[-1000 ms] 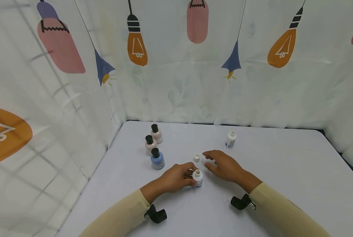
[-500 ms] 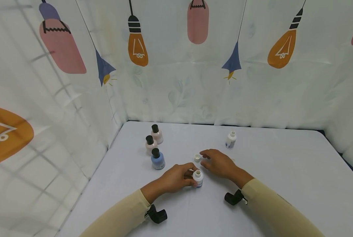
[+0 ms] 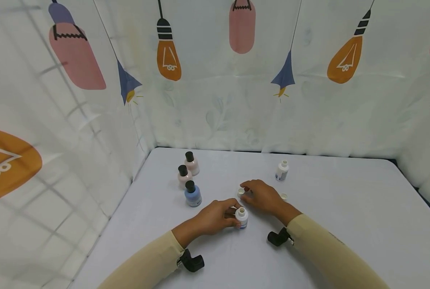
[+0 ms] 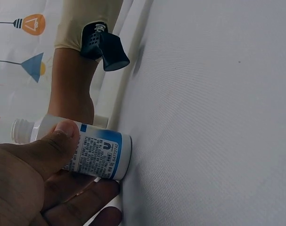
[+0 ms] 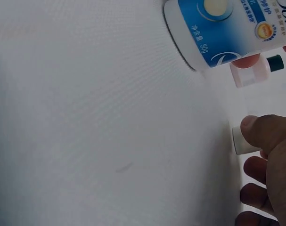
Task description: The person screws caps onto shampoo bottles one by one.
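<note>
1. Bottle first: the white bottle (image 3: 242, 220) stands roughly upright on the desk (image 3: 330, 224), its long axis vertical and its bare, threaded mouth facing up.
2. Your left grip (image 3: 215, 216) is curled round that bottle from the left, thumb across the label, other fingers on the far side.
3. Your right grip (image 3: 262, 196) is at the small white cap (image 3: 241, 192), with the thumb and forefinger set about it; you cannot tell from these views whether they press on it.
4. Mark the key relation: the cap lies at your right fingertips, beyond the bottle as you look down, so the mouth sits on your side of the cap, near it but apart. Your right grip is plainly the nearer 1 to the cap.
5. Just beside your right wrist lies a second cap (image 3: 284, 197), partly hidden.
6. Farther back stands a second white bottle (image 3: 281, 172), also uncapped and well apart from either grip.
7. To your left, 3 black-capped bottles stand close together: a blue bottle (image 3: 193, 196) nearest you, then 2 pale pink bottles (image 3: 184, 179) behind it.
</note>
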`<state>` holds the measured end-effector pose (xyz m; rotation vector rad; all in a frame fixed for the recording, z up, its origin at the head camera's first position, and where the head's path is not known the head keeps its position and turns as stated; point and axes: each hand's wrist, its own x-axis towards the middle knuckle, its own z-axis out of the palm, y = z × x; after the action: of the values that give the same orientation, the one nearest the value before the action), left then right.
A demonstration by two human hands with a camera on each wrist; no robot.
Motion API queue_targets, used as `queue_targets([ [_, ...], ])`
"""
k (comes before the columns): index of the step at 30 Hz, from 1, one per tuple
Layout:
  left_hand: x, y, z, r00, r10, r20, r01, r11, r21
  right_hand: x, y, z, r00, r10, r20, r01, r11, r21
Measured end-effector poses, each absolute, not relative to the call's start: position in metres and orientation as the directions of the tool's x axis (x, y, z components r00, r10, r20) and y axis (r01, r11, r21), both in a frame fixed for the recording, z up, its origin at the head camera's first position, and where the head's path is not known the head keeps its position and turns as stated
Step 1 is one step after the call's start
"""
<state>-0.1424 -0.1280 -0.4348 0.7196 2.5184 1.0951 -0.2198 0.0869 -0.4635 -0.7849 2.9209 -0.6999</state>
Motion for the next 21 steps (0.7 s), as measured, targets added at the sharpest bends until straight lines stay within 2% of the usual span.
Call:
queue_targets([
  [9,-0.142,-0.128,-0.435,-0.827,0.559,-0.067,0.329,0.576,0.749,-0.221,0.086,-0.461,-0.889,-0.453,0.070,-0.434,0.782,-0.447],
  [21,-0.142,-0.129,-0.434,-0.824,0.564,-0.064,0.334,0.572,0.749,-0.206,0.098,-0.440,-0.894,-0.444,0.055,-0.417,0.781,-0.465],
])
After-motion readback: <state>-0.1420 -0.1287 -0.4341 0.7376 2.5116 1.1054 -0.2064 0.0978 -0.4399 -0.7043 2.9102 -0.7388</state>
